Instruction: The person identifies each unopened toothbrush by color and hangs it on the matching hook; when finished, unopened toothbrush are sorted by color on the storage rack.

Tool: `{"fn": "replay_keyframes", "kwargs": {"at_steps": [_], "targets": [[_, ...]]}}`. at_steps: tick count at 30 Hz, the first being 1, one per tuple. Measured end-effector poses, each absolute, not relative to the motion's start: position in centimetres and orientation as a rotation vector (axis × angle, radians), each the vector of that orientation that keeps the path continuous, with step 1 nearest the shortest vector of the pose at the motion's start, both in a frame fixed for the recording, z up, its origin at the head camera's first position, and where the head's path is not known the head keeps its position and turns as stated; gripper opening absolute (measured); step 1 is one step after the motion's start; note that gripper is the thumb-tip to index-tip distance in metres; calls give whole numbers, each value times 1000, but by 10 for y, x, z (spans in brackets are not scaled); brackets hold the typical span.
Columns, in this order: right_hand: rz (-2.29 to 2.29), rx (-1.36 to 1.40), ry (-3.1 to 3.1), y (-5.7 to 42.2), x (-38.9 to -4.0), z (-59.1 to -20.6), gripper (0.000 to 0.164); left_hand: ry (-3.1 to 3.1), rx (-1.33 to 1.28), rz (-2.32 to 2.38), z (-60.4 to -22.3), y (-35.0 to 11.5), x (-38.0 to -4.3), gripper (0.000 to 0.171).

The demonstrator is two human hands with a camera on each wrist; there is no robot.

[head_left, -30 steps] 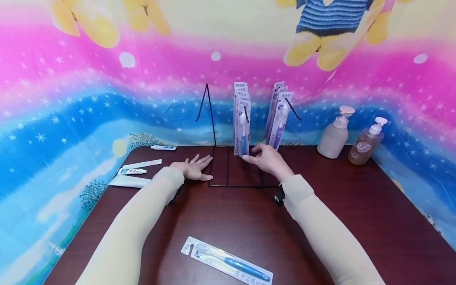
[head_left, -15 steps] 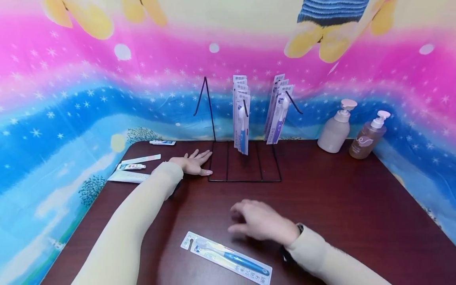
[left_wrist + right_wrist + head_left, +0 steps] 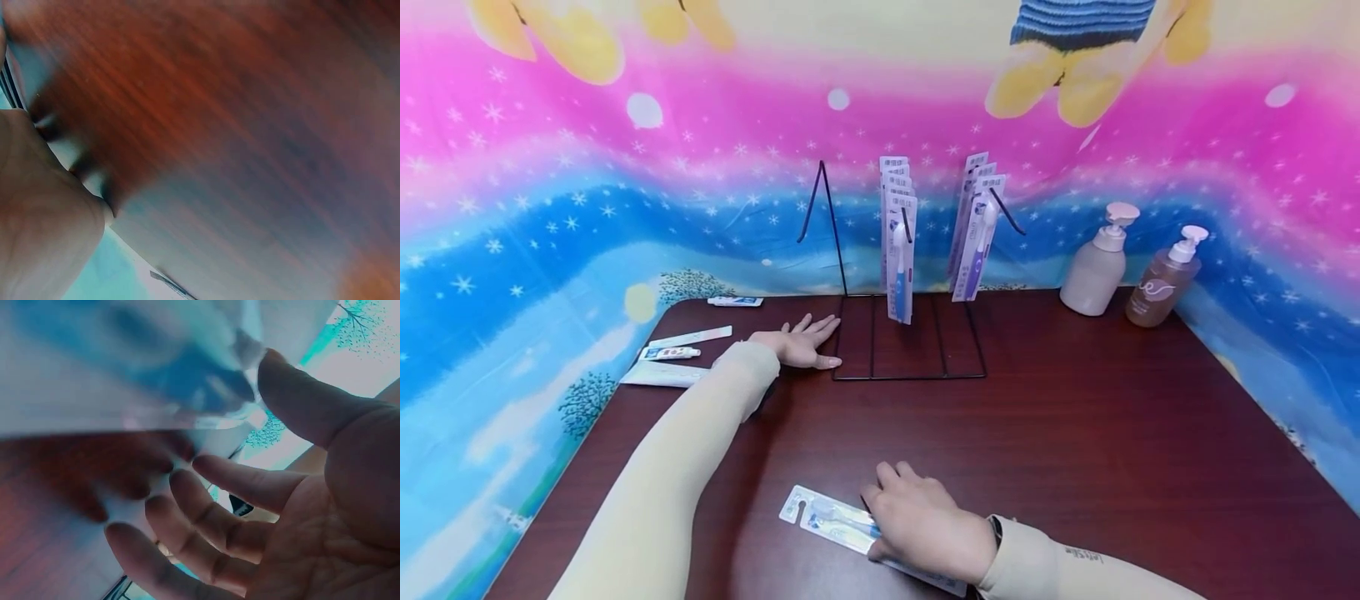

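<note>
My right hand (image 3: 925, 523) reaches over a packaged blue toothbrush (image 3: 838, 525) lying on the table near the front. In the right wrist view, the thumb is at one edge of the toothbrush pack (image 3: 144, 375). The other fingers (image 3: 244, 481) are loosely bent and apart from the pack, tips near the tabletop. The left hand (image 3: 801, 343) lies with fingers spread on the table, at the left side of a black wire rack (image 3: 910, 378). Packaged blue toothbrushes (image 3: 898, 275) hang on its middle hook, purple ones (image 3: 977, 250) on its right hook. The left hook (image 3: 822, 200) is bare.
Toothpaste tubes (image 3: 662, 375) lie at the table's left edge, with another small tube (image 3: 735, 302) at the back. Two pump bottles, one pale (image 3: 1093, 275) and one brown (image 3: 1157, 292), stand at the back right. A printed cloth (image 3: 760, 125) hangs behind the table.
My right hand has left the middle hook's toothbrushes and come down over the pack at the front. The left hand has stayed at the rack's side.
</note>
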State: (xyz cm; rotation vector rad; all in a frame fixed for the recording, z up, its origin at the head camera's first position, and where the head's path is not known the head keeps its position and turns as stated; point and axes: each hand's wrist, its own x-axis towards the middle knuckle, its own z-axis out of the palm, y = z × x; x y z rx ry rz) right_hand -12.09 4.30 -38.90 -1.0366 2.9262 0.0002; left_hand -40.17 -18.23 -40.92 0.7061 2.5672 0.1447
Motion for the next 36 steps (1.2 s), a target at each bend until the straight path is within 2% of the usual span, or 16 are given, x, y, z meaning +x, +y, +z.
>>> {"fn": "replay_keyframes", "kwargs": {"at_steps": [4, 13, 18, 22, 26, 31, 36], "targets": [[3, -1077, 2927, 48, -119, -387, 31, 2565, 704, 165, -407, -183, -399, 91], [11, -959, 2883, 65, -124, -383, 41, 2567, 712, 187, -411, -188, -400, 90], [-65, -921, 2891, 80, -134, -376, 29, 2564, 715, 177, -411, -188, -402, 92], [-340, -892, 2985, 92, -148, -366, 19, 2558, 727, 166, -410, -189, -402, 93], [-768, -769, 3080, 103, -164, -343, 19, 2556, 751, 219, -414, -190, -407, 93], [-1220, -602, 3040, 111, -182, -311, 28, 2555, 744, 267, -417, -189, -409, 94], [-1400, -564, 2975, 111, -201, -296, 37, 2545, 732, 257, -414, -186, -404, 93]]}}
